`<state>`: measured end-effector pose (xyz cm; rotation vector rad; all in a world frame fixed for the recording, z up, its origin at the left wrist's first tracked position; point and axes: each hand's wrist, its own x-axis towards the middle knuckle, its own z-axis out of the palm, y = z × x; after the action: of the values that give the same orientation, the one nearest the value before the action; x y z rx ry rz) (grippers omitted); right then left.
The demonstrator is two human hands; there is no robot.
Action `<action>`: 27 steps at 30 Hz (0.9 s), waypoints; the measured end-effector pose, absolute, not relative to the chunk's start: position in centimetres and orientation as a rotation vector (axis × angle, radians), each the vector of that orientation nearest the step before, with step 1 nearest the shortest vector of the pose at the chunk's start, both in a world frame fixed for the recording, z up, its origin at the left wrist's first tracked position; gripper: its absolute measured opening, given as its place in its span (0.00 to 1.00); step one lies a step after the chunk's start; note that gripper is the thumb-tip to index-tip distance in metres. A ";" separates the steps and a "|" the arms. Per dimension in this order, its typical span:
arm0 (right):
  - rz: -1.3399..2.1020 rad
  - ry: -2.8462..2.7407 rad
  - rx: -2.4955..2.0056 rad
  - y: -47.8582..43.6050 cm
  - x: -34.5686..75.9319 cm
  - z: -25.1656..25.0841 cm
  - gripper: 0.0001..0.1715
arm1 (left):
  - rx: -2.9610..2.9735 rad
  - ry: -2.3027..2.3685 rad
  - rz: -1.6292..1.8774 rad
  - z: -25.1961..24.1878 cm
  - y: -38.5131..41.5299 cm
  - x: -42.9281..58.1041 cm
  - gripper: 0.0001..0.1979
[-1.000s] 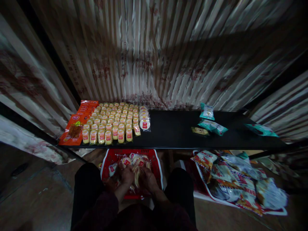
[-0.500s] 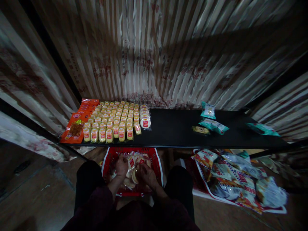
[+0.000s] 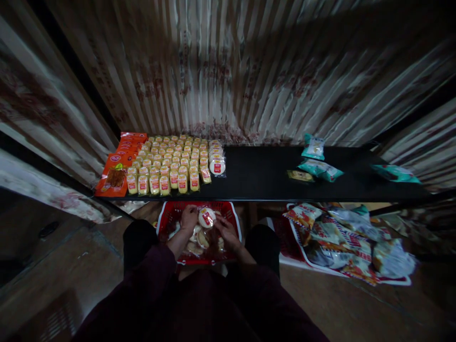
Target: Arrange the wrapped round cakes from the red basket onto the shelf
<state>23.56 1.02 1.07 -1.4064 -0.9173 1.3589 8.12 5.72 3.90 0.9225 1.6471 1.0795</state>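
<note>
Above basket (image 3: 221, 205), packet (image 3: 207, 217) between hands (image 3: 188, 219) (image 3: 225, 231)

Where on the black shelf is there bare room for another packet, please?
Bare between the round cake stack and the green packets, and between those and the teal packet. The yellow packs crowd the left end.

Head camera looks down and forward, close over the red basket (image 3: 233, 223).

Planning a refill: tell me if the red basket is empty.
Not empty: wrapped cakes lie in the basket beneath the left hand and right hand.
</note>
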 end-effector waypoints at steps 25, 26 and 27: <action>1.431 -0.558 -1.263 0.2 23.7 2.3 0.25 | 0.841 1.333 0.976 5.3 5.0 8.8 0.08; 1.470 -0.580 -1.253 0.2 23.8 2.7 0.25 | 0.851 1.331 0.978 5.4 5.1 8.8 0.07; 1.497 -0.611 -1.244 0.2 23.8 3.1 0.24 | 0.871 1.327 0.978 5.5 5.2 8.7 0.06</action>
<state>23.82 0.19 3.05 -1.2438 -0.6110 1.4972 8.74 5.21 5.46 0.8715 1.3271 0.9777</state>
